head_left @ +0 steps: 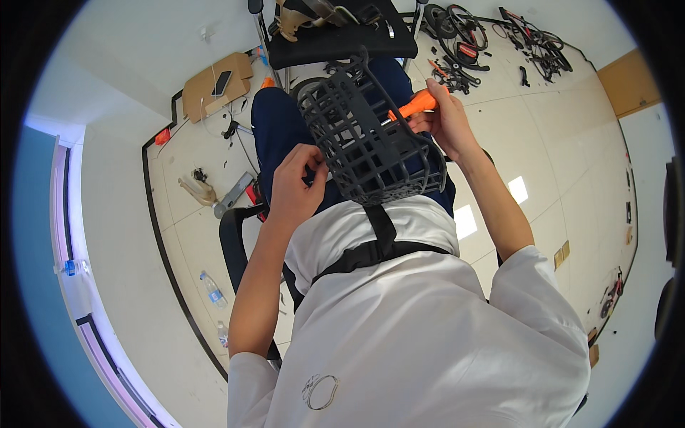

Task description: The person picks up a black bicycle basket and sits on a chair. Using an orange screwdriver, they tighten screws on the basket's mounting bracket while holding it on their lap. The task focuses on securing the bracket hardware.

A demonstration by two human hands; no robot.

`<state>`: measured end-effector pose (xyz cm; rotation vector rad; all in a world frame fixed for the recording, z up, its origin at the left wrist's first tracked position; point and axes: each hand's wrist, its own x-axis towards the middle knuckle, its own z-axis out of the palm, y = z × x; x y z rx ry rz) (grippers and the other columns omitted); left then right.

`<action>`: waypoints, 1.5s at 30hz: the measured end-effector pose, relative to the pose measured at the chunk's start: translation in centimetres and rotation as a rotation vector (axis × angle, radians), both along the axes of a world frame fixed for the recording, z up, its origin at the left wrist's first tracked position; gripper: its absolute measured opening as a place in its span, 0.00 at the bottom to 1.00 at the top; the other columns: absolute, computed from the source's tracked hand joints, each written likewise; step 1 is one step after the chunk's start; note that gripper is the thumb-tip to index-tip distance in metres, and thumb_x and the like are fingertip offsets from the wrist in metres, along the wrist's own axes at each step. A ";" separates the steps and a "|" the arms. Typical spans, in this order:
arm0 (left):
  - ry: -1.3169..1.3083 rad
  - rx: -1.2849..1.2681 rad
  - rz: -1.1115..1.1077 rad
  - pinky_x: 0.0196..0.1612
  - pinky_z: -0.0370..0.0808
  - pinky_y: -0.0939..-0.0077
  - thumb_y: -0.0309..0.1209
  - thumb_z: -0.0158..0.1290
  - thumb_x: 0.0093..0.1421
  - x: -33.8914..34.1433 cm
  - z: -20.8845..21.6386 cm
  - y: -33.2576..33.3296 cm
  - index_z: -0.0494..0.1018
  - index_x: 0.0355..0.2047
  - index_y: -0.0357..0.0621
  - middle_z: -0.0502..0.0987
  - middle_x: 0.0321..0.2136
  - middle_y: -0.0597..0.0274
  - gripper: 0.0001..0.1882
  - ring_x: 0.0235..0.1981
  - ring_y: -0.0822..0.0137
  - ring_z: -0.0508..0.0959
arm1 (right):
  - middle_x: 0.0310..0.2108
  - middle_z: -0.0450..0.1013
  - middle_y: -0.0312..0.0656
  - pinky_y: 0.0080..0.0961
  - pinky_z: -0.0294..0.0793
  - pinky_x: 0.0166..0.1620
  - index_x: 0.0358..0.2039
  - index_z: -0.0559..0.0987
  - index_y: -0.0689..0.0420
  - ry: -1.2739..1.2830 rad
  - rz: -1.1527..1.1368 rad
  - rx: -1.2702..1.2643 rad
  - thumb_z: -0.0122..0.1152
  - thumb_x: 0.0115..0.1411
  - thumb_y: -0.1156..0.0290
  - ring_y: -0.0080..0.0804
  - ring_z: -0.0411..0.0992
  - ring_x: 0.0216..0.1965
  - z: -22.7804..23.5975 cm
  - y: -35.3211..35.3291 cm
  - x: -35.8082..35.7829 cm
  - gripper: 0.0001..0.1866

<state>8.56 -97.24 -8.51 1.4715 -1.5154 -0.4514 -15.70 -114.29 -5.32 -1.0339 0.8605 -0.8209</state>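
Two bare hands work at a black basket [361, 107] that sits tilted on the person's lap, between the left hand [294, 182] and the right hand [449, 123], above the thighs [275, 128]. An orange-handled screwdriver [419, 104] lies within the right hand's grip, its shaft pointing left and slightly down among the basket's bars. Where the tip ends is hard to make out behind the dark lattice, and some of the right fingers are hidden by the handle and the basket's rim. The left fingertips are partly lost against the basket's near-left side. The right hand is closed round the handle, thumb along its top. The left hand is curled, thumb near the fingers, at that side of the basket; I cannot tell whether it pinches a bar or anything small.
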 end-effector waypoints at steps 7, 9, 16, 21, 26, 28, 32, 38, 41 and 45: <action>-0.009 0.033 0.012 0.29 0.68 0.75 0.18 0.55 0.53 0.3 -0.2 0.1 0.71 0.34 0.38 0.73 0.28 0.61 0.08 0.27 0.66 0.74 | 0.30 0.77 0.52 0.27 0.83 0.35 0.40 0.72 0.66 -0.045 0.058 0.010 0.52 0.68 0.55 0.36 0.79 0.27 -0.6 -0.1 -0.3 0.22; -0.008 0.056 0.011 0.30 0.68 0.74 0.18 0.55 0.53 0.5 -0.2 0.1 0.71 0.34 0.38 0.73 0.28 0.61 0.08 0.27 0.66 0.74 | 0.32 0.77 0.53 0.27 0.83 0.37 0.41 0.72 0.66 -0.060 0.079 0.031 0.51 0.68 0.57 0.36 0.80 0.29 -1.0 -0.5 -0.5 0.20; 0.035 0.117 0.059 0.30 0.69 0.74 0.19 0.53 0.54 0.3 -0.2 0.2 0.72 0.34 0.37 0.74 0.28 0.59 0.07 0.26 0.64 0.74 | 0.40 0.75 0.55 0.28 0.83 0.42 0.44 0.71 0.67 -0.078 0.164 0.063 0.50 0.68 0.64 0.38 0.80 0.35 -1.9 -1.0 -1.2 0.17; 0.044 0.152 0.050 0.30 0.68 0.75 0.19 0.52 0.55 0.3 -0.1 0.2 0.72 0.33 0.36 0.74 0.27 0.58 0.05 0.25 0.64 0.72 | 0.40 0.74 0.53 0.27 0.83 0.44 0.46 0.71 0.68 -0.122 0.238 0.068 0.47 0.66 0.69 0.36 0.80 0.36 -1.9 -1.5 -1.9 0.15; -0.007 0.100 0.035 0.30 0.68 0.76 0.17 0.52 0.54 0.5 -0.3 0.4 0.71 0.32 0.36 0.73 0.26 0.58 0.05 0.24 0.65 0.71 | 0.39 0.73 0.50 0.22 0.83 0.41 0.45 0.70 0.67 -0.111 0.248 0.041 0.46 0.64 0.69 0.30 0.78 0.34 -1.5 -1.3 -1.4 0.14; -0.017 0.064 0.036 0.30 0.68 0.76 0.16 0.52 0.53 0.4 -0.1 0.5 0.71 0.31 0.36 0.72 0.25 0.58 0.06 0.24 0.66 0.71 | 0.38 0.73 0.50 0.22 0.83 0.40 0.45 0.70 0.66 -0.135 0.243 0.041 0.48 0.65 0.69 0.29 0.79 0.33 -0.8 -0.9 -1.3 0.14; -0.047 -0.001 0.041 0.30 0.68 0.77 0.15 0.53 0.51 0.1 0.1 0.6 0.71 0.30 0.36 0.72 0.25 0.59 0.07 0.24 0.66 0.71 | 0.33 0.75 0.50 0.23 0.83 0.34 0.40 0.71 0.64 -0.073 0.189 -0.014 0.55 0.65 0.66 0.32 0.79 0.27 -0.7 -0.9 -1.0 0.13; -0.099 -0.033 0.070 0.30 0.69 0.77 0.13 0.52 0.48 0.0 0.3 0.8 0.71 0.29 0.36 0.73 0.26 0.59 0.08 0.24 0.65 0.73 | 0.23 0.76 0.49 0.21 0.79 0.24 0.36 0.70 0.61 0.059 0.219 -0.009 0.60 0.64 0.59 0.30 0.77 0.19 0.5 -0.6 -0.8 0.16; -0.094 -0.024 0.072 0.30 0.69 0.77 0.13 0.51 0.48 -0.2 0.7 0.8 0.71 0.29 0.36 0.73 0.25 0.59 0.08 0.24 0.65 0.73 | 0.24 0.76 0.50 0.21 0.79 0.24 0.36 0.71 0.62 0.022 0.218 -0.016 0.59 0.65 0.61 0.30 0.76 0.19 0.3 -0.6 -1.0 0.15; -0.124 0.031 0.080 0.31 0.71 0.77 0.13 0.52 0.49 0.2 0.5 0.7 0.72 0.31 0.36 0.73 0.25 0.59 0.09 0.24 0.66 0.74 | 0.25 0.76 0.48 0.18 0.78 0.25 0.36 0.71 0.62 -0.072 0.280 -0.129 0.55 0.65 0.64 0.25 0.75 0.18 0.7 -0.2 -1.1 0.13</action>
